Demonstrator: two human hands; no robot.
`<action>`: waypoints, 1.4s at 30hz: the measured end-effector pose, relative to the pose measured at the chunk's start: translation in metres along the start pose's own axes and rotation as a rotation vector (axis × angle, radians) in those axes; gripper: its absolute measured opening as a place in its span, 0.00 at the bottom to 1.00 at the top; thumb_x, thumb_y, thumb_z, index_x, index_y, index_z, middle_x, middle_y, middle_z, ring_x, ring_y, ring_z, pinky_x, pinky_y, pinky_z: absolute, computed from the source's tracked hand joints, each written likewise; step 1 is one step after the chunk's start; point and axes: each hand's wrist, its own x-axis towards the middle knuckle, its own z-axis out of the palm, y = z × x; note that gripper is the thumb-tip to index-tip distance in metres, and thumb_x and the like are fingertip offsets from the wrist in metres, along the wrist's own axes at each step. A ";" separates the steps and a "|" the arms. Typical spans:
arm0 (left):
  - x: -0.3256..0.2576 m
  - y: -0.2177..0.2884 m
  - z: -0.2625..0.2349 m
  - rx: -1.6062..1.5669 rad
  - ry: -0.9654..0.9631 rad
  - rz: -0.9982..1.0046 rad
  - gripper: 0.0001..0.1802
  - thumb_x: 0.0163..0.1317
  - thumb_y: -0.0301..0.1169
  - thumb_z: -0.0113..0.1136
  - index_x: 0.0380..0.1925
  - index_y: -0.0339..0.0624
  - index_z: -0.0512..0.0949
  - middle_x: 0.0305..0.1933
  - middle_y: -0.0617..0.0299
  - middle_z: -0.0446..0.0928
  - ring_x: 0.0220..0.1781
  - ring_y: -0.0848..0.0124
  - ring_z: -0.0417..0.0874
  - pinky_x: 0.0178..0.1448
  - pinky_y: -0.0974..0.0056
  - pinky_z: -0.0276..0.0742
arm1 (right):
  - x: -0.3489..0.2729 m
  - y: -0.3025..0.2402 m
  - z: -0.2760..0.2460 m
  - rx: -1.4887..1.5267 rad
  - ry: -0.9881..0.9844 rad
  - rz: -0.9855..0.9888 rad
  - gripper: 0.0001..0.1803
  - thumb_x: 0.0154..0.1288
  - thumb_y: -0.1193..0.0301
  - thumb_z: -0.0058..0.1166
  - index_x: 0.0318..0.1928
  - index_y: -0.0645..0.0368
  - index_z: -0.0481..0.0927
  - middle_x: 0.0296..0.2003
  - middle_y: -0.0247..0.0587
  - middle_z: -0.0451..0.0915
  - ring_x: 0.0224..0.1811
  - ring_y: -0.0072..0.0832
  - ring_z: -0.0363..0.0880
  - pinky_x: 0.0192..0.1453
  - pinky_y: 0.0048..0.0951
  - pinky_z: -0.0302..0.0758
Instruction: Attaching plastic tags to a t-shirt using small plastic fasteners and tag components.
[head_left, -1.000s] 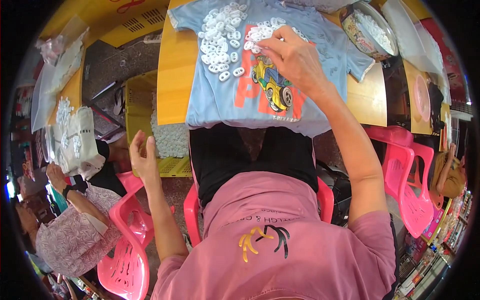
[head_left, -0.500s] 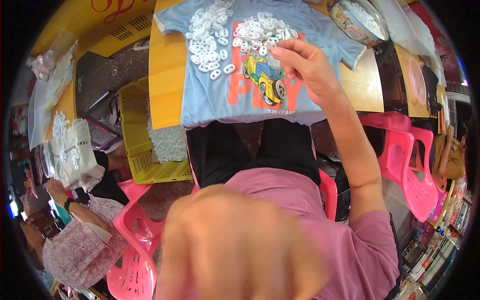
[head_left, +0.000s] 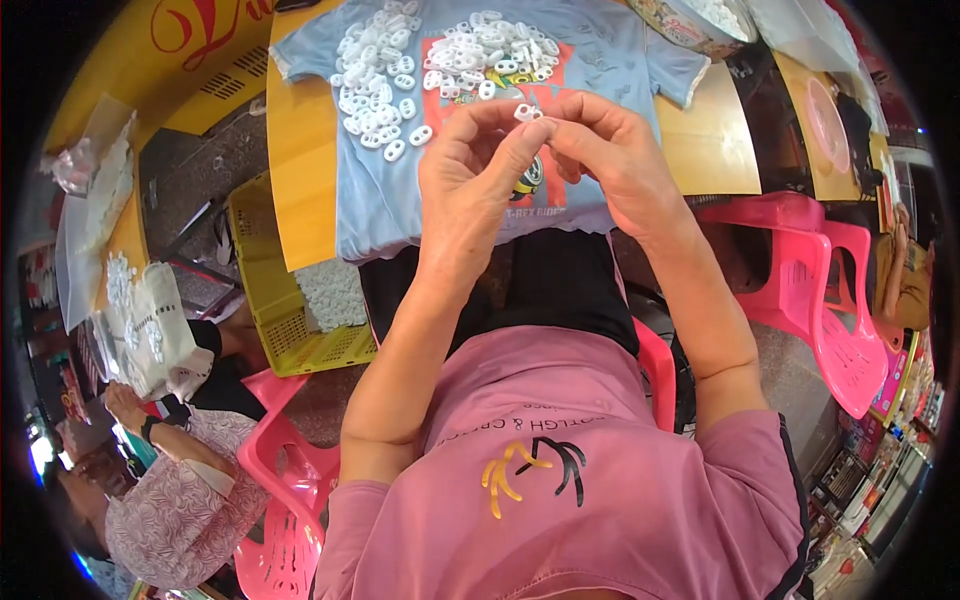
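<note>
My left hand [head_left: 468, 185] and my right hand [head_left: 622, 165] meet over the blue T-shirt [head_left: 390, 190] spread on the table. Their fingers are closed, pinching one small white oval plastic piece with two holes [head_left: 526, 112] between the fingertips. Part of that piece is hidden by the thumbs. Beyond my hands lies a heap of similar white pieces [head_left: 485, 55] on the shirt's print. A longer pile of the same pieces [head_left: 375, 75] spreads to its left, with a few single ones near its lower end.
A round tin [head_left: 690, 25] with white contents stands at the far right. On the floor to the left, a yellow crate [head_left: 262, 300] holds many white pieces [head_left: 335, 292]. Pink chairs [head_left: 790, 265] stand on both sides. Another person [head_left: 185, 490] sits at the left, beside more white pieces.
My left hand has moved from close in front of the camera out to the shirt, joining my right hand at the white piece. The view has shifted slightly.
</note>
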 end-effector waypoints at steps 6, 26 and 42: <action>0.002 -0.008 -0.007 0.123 -0.006 0.003 0.09 0.64 0.32 0.64 0.39 0.38 0.79 0.35 0.67 0.79 0.34 0.83 0.76 0.37 0.76 0.72 | -0.006 0.005 -0.003 -0.151 -0.008 -0.028 0.06 0.66 0.72 0.59 0.38 0.62 0.79 0.27 0.27 0.76 0.26 0.13 0.72 0.31 0.17 0.68; 0.001 -0.028 0.014 0.016 -0.097 -0.112 0.08 0.66 0.29 0.61 0.40 0.37 0.79 0.38 0.66 0.79 0.39 0.80 0.77 0.44 0.74 0.73 | -0.029 0.012 -0.038 -0.051 0.068 0.045 0.07 0.66 0.71 0.59 0.40 0.61 0.81 0.32 0.27 0.78 0.29 0.12 0.70 0.34 0.17 0.68; 0.001 -0.038 -0.003 0.109 -0.203 -0.053 0.06 0.67 0.28 0.59 0.40 0.37 0.78 0.39 0.65 0.79 0.42 0.79 0.77 0.50 0.71 0.72 | -0.004 0.013 -0.081 -1.237 0.207 -0.574 0.05 0.60 0.73 0.61 0.35 0.60 0.81 0.32 0.40 0.78 0.32 0.38 0.79 0.35 0.34 0.74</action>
